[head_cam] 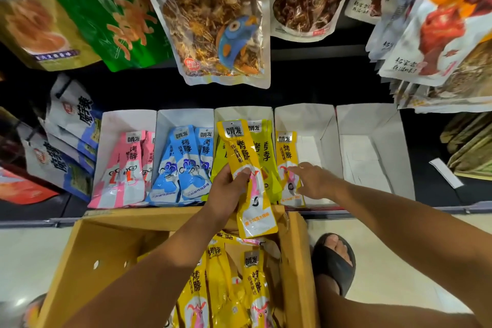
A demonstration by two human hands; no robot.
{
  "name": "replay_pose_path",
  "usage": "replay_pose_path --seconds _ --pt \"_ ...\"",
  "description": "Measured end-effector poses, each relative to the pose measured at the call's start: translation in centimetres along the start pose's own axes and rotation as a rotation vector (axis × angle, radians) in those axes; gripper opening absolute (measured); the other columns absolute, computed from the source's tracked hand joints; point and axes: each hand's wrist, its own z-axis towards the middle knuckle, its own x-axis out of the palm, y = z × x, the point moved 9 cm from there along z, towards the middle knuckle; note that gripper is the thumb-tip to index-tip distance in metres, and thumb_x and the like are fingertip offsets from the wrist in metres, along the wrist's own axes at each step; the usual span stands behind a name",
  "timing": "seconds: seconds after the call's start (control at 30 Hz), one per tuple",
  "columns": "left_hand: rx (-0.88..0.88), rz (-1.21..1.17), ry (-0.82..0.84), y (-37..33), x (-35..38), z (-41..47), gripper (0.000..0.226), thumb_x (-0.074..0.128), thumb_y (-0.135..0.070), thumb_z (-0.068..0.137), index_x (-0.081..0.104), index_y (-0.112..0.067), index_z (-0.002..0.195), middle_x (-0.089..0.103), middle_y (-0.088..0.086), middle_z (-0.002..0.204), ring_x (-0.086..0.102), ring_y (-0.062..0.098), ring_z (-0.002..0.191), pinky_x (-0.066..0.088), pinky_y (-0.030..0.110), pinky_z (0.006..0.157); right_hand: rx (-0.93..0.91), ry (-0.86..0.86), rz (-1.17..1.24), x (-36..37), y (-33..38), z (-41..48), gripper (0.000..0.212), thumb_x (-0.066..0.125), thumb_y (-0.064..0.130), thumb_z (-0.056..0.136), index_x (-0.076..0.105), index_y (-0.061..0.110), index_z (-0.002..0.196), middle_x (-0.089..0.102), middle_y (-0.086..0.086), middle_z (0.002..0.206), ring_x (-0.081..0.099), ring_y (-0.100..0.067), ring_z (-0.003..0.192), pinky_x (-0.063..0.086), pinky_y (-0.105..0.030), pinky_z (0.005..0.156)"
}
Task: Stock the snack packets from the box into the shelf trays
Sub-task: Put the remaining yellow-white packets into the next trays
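Open brown cardboard box (87, 247) is noted under the shelf edge, with yellow packets left inside. In the fourth white card tray (314, 125), one upright yellow packet (286, 157) is touched by the straightened fingers of the right hand (311, 181). A long yellow snack packet (247, 168) is gripped mid-length by the left hand (226, 192), long axis pointed shelfward. The tray lies just to its right; the right hand is judged nearer.

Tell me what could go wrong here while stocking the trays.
1. The left hand holds the orange-yellow plastic snack packet over the lime-yellow packets; released here, it may land in the wrong tray.
2. The right hand touches the lone orange-yellow packet standing in the white cardboard tray; a push may topple it.
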Motion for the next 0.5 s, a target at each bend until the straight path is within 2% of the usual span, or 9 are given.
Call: replay_pose_path --seconds 0.1,0.2,0.3,0.37,0.43,0.5 --pt "-0.004 -0.006 -0.009 0.0 0.0 -0.1 0.020 0.062 -0.026 0.103 0.067 -0.020 0.121 0.077 0.009 0.112 0.074 0.034 0.104 0.060 0.057 0.089 -0.010 -0.124 0.121 -2.8 1.0 -1.2 0.066 0.062 0.031 0.096 0.032 0.029 0.154 0.037 -0.010 0.153 0.054 -0.031 0.126 0.047 -0.042 0.103" --pt "0.002 0.001 -0.019 -0.3 0.1 -0.2 0.022 0.068 -0.035 0.096 0.069 -0.030 0.117 0.075 0.012 0.115 0.068 0.043 0.111 0.055 0.063 0.095 -0.069 -0.319 0.329 -6.4 3.1 -3.0 0.053 0.059 0.027 0.098 0.044 0.024 0.149 0.046 -0.009 0.144 0.062 -0.026 0.109 0.048 -0.031 0.089" --pt "-0.007 -0.025 -0.017 -0.8 0.2 -0.5 0.021 0.067 -0.025 0.099 0.069 -0.029 0.120 0.076 0.005 0.116 0.072 0.032 0.110 0.056 0.058 0.097 -0.214 -0.407 0.526 -9.4 7.2 -6.0 0.044 0.059 0.040 0.098 0.052 0.034 0.141 0.049 0.001 0.139 0.065 -0.020 0.101 0.052 -0.033 0.089" --pt "0.001 -0.029 -0.030 -1.5 0.3 -1.0 0.016 0.066 -0.020 0.100 0.069 -0.029 0.113 0.078 -0.002 0.109 0.073 0.023 0.103 0.059 0.045 0.088 -0.305 -0.384 0.526 -10.4 10.2 -8.1 0.051 0.057 0.059 0.093 0.051 0.041 0.140 0.048 0.010 0.135 0.063 -0.011 0.101 0.054 -0.035 0.089" --pt "-0.007 -0.020 -0.060 -2.5 0.4 -1.4 0.010 0.066 -0.021 0.100 0.066 -0.031 0.100 0.077 -0.004 0.097 0.071 0.020 0.088 0.056 0.033 0.071 -0.325 -0.379 0.421 -10.6 12.4 -9.7 0.066 0.059 0.073 0.083 0.045 0.046 0.142 0.043 0.017 0.134 0.059 -0.004 0.102 0.054 -0.034 0.087" --pt "-0.031 -0.022 -0.077 -3.3 0.5 -1.8 0.010 0.067 -0.022 0.100 0.062 -0.029 0.094 0.075 0.002 0.090 0.068 0.021 0.076 0.053 0.030 0.060 -0.288 -0.417 0.319 -10.4 13.5 -10.5 0.080 0.064 0.077 0.074 0.041 0.045 0.144 0.038 0.019 0.140 0.054 -0.006 0.116 0.050 -0.035 0.090"
